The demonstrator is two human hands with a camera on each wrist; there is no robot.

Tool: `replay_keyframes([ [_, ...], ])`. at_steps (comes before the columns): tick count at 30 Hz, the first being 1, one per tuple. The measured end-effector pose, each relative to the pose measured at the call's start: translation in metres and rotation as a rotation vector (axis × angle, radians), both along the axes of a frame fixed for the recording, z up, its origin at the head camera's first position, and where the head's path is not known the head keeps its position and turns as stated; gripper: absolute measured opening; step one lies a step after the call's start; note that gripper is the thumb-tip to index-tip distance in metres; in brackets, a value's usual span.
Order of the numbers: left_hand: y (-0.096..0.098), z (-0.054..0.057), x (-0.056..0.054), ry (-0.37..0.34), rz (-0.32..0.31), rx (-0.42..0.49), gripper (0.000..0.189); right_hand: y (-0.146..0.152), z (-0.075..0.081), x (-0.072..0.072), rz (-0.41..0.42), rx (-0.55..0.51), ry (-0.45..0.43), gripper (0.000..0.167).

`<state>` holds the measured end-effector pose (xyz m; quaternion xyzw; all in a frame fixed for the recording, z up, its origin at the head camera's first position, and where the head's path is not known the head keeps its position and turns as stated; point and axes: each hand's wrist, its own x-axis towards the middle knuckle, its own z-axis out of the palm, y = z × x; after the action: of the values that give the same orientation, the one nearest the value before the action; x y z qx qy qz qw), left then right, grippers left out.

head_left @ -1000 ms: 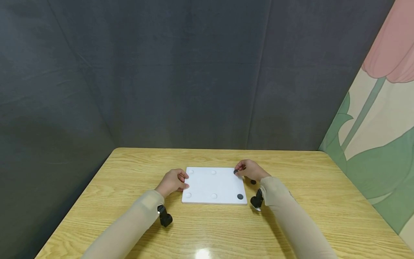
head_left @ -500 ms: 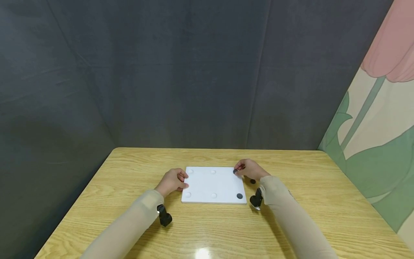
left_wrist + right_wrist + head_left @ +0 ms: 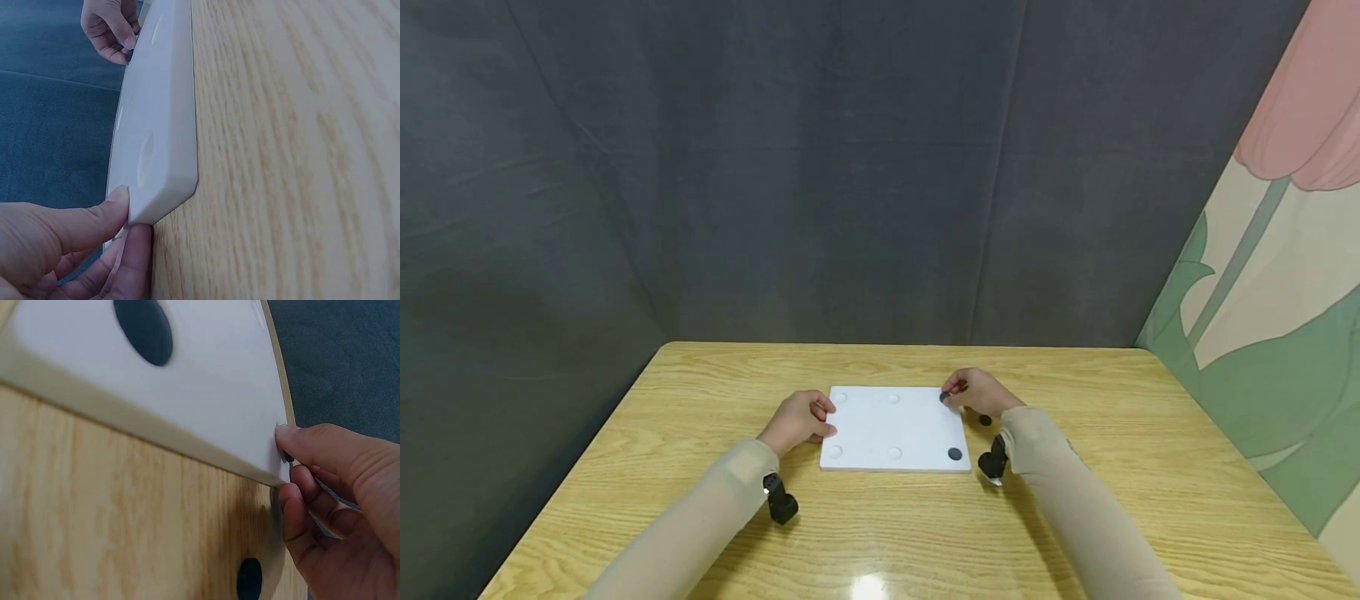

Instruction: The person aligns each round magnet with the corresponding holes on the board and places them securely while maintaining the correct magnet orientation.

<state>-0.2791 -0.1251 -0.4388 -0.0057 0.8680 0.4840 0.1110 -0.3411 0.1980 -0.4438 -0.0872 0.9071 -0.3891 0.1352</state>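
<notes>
A white rectangular board [image 3: 895,427] with shallow round recesses lies flat on the table. My left hand [image 3: 797,418] grips its left edge, the thumb [image 3: 112,209] on the upper face and the fingers against the side. At the far right corner, my right hand [image 3: 981,392] pinches a small black disc [image 3: 287,454] over the board, partly hidden by the thumb. Another black disc [image 3: 955,454] sits in the near right recess. A loose black disc [image 3: 249,579] lies on the table just right of the board, below the right hand.
The wooden table [image 3: 715,367] reaches back to a dark curtain [image 3: 850,183]. A wall with a painted flower [image 3: 1277,250] stands at the right. Black wrist cameras [image 3: 781,500] hang from both sleeves close over the table.
</notes>
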Motion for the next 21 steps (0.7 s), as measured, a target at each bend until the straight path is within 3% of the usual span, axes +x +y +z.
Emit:
replay_keyframes([
  [21, -0.0010, 0.0004, 0.0016, 0.012, -0.005, 0.002, 0.027, -0.0011, -0.0002, 0.0008, -0.006, 0.001, -0.011, 0.015],
])
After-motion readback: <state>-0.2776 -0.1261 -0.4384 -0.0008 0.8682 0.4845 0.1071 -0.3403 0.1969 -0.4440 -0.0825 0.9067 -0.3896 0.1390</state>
